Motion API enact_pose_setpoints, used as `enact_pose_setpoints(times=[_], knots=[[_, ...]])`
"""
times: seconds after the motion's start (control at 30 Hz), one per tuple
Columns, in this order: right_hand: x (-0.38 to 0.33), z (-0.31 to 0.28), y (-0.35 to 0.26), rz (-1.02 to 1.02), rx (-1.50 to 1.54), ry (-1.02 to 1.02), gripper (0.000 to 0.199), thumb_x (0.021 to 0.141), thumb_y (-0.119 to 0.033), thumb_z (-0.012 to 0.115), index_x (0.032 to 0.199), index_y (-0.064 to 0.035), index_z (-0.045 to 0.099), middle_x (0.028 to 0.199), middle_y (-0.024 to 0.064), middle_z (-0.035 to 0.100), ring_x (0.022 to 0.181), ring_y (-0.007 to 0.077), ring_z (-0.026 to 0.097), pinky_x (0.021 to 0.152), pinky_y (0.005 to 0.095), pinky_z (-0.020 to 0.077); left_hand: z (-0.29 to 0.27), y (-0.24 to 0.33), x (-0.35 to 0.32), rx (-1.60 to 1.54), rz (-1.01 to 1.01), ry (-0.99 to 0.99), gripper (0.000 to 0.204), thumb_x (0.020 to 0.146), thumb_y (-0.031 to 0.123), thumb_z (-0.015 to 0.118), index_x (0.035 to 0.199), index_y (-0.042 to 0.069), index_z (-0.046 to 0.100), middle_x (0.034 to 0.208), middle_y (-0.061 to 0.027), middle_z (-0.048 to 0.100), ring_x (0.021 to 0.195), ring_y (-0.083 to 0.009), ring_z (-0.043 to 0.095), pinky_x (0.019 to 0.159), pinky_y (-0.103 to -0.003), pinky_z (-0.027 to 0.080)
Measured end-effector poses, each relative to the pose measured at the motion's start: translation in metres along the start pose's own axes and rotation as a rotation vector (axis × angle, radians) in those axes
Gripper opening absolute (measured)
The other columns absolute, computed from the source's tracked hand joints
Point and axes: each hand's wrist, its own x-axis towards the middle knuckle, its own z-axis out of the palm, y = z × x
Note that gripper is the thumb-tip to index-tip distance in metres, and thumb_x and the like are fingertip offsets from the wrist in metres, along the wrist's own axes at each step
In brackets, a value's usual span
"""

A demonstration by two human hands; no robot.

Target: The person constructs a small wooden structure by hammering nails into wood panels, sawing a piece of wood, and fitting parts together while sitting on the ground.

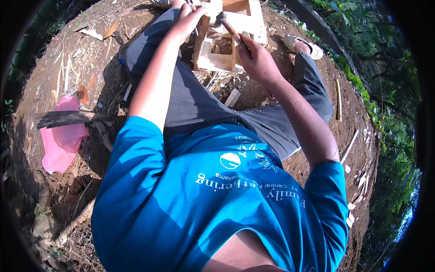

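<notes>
A pale wooden frame of nailed-looking slats stands on the ground between my legs. My right hand is closed round the wooden handle of a hammer. The hammer's dark metal head lies over the frame's near half, close to a browner upright piece of wood. At the frame's left side, my left hand is closed near the top of that brown piece. A small dark thing shows at its fingers, at the picture's upper edge, too cut off to make out.
My spread legs flank the frame. On the dirt to the left lie a pink plastic bag and a dark length of wood. Wood chips and strips litter the right side, with green plants beyond.
</notes>
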Motion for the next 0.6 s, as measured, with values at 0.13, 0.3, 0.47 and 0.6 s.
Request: enact_pose_setpoints(times=[0.13, 0.3, 0.47, 0.6], knots=[[-0.001, -0.015, -0.03, -0.168, 0.357, 0.307, 0.044, 0.1, -0.021, 0.061, 0.141, -0.007, 0.056, 0.105, 0.0261, 0.071, 0.095, 0.0382, 0.072, 0.086, 0.0411, 0.0548, -0.015, 0.0, -0.004, 0.058, -0.095, 0.023, 0.072, 0.099, 0.023, 0.065, 0.153, 0.004, 0.021, 0.12, -0.0071, 0.058, 0.11, -0.0153, 0.058, 0.089, -0.03, 0.051], [-0.003, -0.007, 0.002, 0.019, -0.059, 0.04, 0.039, 0.1, -0.019, 0.057, 0.136, -0.0039, 0.058, 0.105, 0.0286, 0.07, 0.104, 0.0457, 0.068, 0.09, 0.0489, 0.0535, -0.002, -0.005, 0.004, 0.017, -0.009, -0.02, 0.056, 0.101, 0.023, 0.064, 0.148, 0.005, 0.039, 0.116, -0.0049, 0.058, 0.109, -0.0135, 0.058, 0.089, -0.03, 0.05], [-0.003, -0.005, -0.031, -0.161, 0.356, 0.356, 0.039, 0.1, -0.013, 0.057, 0.137, -0.0016, 0.056, 0.107, 0.0297, 0.069, 0.105, 0.0459, 0.067, 0.088, 0.0445, 0.0544, -0.018, -0.011, 0.0, 0.102, -0.144, 0.15, 0.045, 0.102, 0.024, 0.063, 0.14, 0.004, 0.05, 0.115, -0.0033, 0.06, 0.108, -0.0126, 0.059, 0.09, -0.028, 0.049], [0.003, -0.005, 0.006, -0.047, 0.035, 0.107, 0.038, 0.101, -0.018, 0.054, 0.137, -0.0065, 0.056, 0.101, 0.0294, 0.069, 0.099, 0.0475, 0.068, 0.088, 0.0508, 0.0526, -0.009, -0.007, 0.004, -0.044, -0.036, -0.029, 0.052, 0.102, 0.026, 0.064, 0.145, 0.002, 0.047, 0.122, -0.0063, 0.062, 0.111, -0.0155, 0.059, 0.092, -0.031, 0.049]])
